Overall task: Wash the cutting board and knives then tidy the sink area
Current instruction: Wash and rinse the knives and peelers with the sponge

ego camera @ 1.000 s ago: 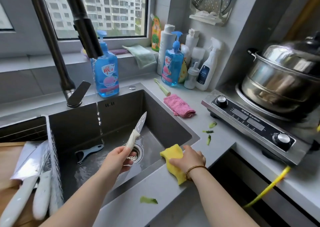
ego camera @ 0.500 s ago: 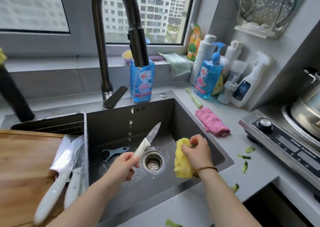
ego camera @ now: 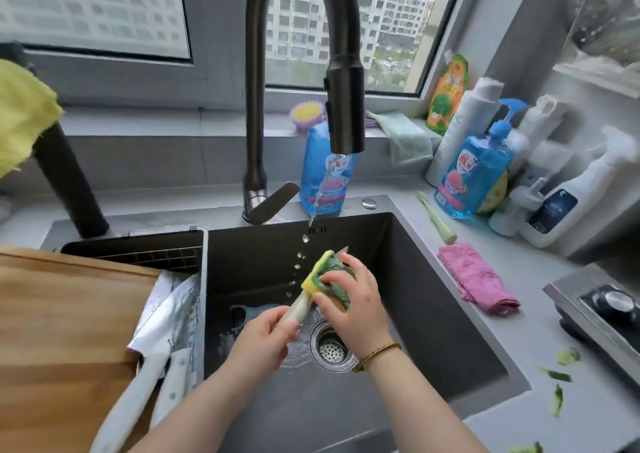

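The right hand (ego camera: 356, 310) has brought the yellow-green sponge (ego camera: 327, 276) onto the paring knife (ego camera: 300, 306) — it now wraps the blade, fingers curled round it. The left hand (ego camera: 266, 335) grips the pale handle over the sink (ego camera: 433, 314), near the drain (ego camera: 332, 348); the faucet (ego camera: 341, 106) dribbles. The cutting board (ego camera: 62, 314) lies left.

Window (ego camera: 391, 19) w/ daylight, grey wall (ego camera: 502, 30), grey counter (ego camera: 519, 341)

Bright daylight enters through the window (ego camera: 346, 26); the sink (ego camera: 415, 314) basin stays dim. Wide-angle distortion bends the edges, and the far right corner is blurred.
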The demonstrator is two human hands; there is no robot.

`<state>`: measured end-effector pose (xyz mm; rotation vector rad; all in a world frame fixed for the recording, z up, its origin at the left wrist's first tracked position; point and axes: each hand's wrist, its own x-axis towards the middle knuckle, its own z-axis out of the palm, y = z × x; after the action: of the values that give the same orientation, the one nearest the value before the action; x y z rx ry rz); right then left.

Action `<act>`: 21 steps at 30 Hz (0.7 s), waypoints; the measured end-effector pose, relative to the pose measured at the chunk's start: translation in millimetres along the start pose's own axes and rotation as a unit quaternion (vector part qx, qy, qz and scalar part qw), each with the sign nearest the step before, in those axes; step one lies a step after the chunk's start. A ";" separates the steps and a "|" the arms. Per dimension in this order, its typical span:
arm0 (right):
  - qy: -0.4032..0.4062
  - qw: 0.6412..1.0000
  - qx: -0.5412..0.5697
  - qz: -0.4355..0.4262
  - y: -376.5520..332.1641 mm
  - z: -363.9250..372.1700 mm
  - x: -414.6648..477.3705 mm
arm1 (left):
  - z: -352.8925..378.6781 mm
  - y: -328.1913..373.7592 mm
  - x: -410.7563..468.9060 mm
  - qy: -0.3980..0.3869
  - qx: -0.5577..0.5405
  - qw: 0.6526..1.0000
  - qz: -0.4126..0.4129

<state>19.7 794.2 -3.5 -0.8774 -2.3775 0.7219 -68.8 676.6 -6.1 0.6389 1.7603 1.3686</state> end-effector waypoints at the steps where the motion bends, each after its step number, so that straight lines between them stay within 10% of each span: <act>1: -0.016 1.000 0.004 0.006 0.3 -0.5 -0.1 | -0.3 0.3 0.5 0.002 0.001 1.000 0.003; 12: 0.121 0.992 -0.026 0.032 17.2 -18.7 31.4 | -6.9 -4.2 -2.0 0.000 0.038 0.999 -0.013; 17: 0.036 0.995 -0.049 -0.074 3.8 3.9 13.5 | -9.7 -0.4 -0.1 0.008 0.046 0.999 -0.009; 21: 0.018 0.998 -0.064 0.005 10.0 -3.0 28.4 | -11.4 -4.2 -5.9 -0.008 0.054 0.998 -0.007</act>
<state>7.0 821.4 0.0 -0.9476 -2.4107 0.5576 -74.7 664.4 -7.3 0.6934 1.8320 1.2624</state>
